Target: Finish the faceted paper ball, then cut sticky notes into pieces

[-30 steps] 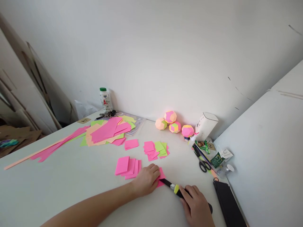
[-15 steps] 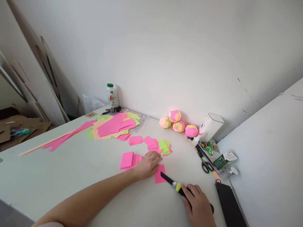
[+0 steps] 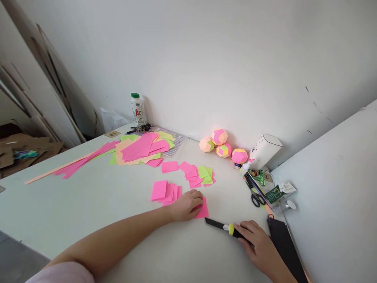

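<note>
My right hand [image 3: 255, 241] is closed around the handle of a black and yellow utility knife [image 3: 219, 225], its long blade out and pointing left. The blade tip lies just below a pink paper square [image 3: 203, 210]. On the left part of that square rests my left hand [image 3: 188, 205], fingers curled together, hiding some of it. To its left are folded pink papers [image 3: 159, 190] in an overlapping group. Behind the hands lie more pink pieces [image 3: 188, 169] and green pieces [image 3: 205, 174].
Large coloured sheets [image 3: 138, 148] and long strips [image 3: 85, 160] cover the left rear. Several paper balls [image 3: 219, 136] and a white box [image 3: 265, 151] stand by the wall. Scissors [image 3: 258, 199] and a black case [image 3: 284, 243] lie right; a bottle [image 3: 138, 109] stands behind.
The knife has moved right and off the pink square, its tip now below the paper's edge. My left hand has shifted further over the square. The view has tilted slightly.
</note>
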A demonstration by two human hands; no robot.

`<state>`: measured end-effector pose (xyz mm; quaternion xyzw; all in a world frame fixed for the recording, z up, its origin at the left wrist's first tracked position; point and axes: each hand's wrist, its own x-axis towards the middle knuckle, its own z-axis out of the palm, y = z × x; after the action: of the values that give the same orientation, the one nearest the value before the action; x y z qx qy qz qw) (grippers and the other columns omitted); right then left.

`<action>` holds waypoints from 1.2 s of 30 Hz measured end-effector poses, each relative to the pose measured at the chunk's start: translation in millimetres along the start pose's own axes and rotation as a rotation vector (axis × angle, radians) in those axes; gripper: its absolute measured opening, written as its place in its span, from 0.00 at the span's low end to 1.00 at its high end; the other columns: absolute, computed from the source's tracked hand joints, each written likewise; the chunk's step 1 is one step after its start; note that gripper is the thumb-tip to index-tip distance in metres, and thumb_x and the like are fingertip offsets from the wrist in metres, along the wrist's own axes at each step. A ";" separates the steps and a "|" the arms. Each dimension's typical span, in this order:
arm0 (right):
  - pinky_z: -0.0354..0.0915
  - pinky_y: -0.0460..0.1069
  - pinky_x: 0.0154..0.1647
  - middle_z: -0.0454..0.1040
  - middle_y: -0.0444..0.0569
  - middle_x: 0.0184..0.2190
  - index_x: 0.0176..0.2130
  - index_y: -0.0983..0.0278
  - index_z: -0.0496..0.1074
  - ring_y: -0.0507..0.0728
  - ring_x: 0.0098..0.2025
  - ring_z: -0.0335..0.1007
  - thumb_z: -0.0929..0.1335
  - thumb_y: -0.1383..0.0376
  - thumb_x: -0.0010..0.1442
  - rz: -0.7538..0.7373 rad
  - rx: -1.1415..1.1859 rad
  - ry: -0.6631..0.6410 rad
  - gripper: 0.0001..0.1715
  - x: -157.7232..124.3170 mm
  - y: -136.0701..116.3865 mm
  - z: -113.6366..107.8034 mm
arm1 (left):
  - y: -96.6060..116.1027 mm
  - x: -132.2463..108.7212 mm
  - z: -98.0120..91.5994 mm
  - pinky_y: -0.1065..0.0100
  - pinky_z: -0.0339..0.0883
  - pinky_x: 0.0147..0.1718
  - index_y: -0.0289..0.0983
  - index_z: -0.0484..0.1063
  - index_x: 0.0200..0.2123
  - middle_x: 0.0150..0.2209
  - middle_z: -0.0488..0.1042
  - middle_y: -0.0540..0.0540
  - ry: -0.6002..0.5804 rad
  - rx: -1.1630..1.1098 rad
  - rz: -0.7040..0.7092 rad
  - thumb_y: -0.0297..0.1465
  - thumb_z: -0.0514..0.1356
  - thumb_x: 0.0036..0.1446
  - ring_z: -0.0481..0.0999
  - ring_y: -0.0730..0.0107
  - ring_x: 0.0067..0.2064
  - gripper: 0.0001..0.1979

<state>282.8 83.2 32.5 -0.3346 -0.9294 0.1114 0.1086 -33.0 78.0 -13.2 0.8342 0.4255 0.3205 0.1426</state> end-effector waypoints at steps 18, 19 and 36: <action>0.72 0.55 0.41 0.74 0.53 0.41 0.55 0.62 0.70 0.59 0.42 0.70 0.61 0.71 0.63 -0.027 -0.021 0.049 0.22 -0.3 -1.0 7.2 | -1.5 -3.4 -0.7 0.56 0.67 0.47 0.36 0.69 0.40 0.47 0.70 0.40 -0.129 0.007 -0.019 0.38 0.70 0.43 0.68 0.54 0.47 0.22; 0.72 0.55 0.41 0.73 0.53 0.41 0.55 0.62 0.70 0.59 0.42 0.70 0.61 0.71 0.63 -0.027 -0.024 0.052 0.22 -0.4 -1.0 7.7 | -0.8 -3.4 -1.1 0.56 0.66 0.47 0.36 0.69 0.40 0.47 0.70 0.40 -0.125 0.004 -0.016 0.38 0.69 0.44 0.68 0.55 0.47 0.21; 0.73 0.53 0.41 0.74 0.54 0.42 0.55 0.62 0.70 0.59 0.43 0.71 0.61 0.70 0.63 -0.050 -0.077 0.041 0.22 -3.3 -6.0 2.6 | -4.0 -2.0 -2.1 0.60 0.66 0.48 0.37 0.68 0.32 0.43 0.71 0.42 -0.059 -0.141 -0.012 0.31 0.62 0.53 0.71 0.61 0.44 0.05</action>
<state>281.0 76.2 31.3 -0.3173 -0.9387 0.0660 0.1175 -37.8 78.7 -14.5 0.8285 0.4026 0.3239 0.2156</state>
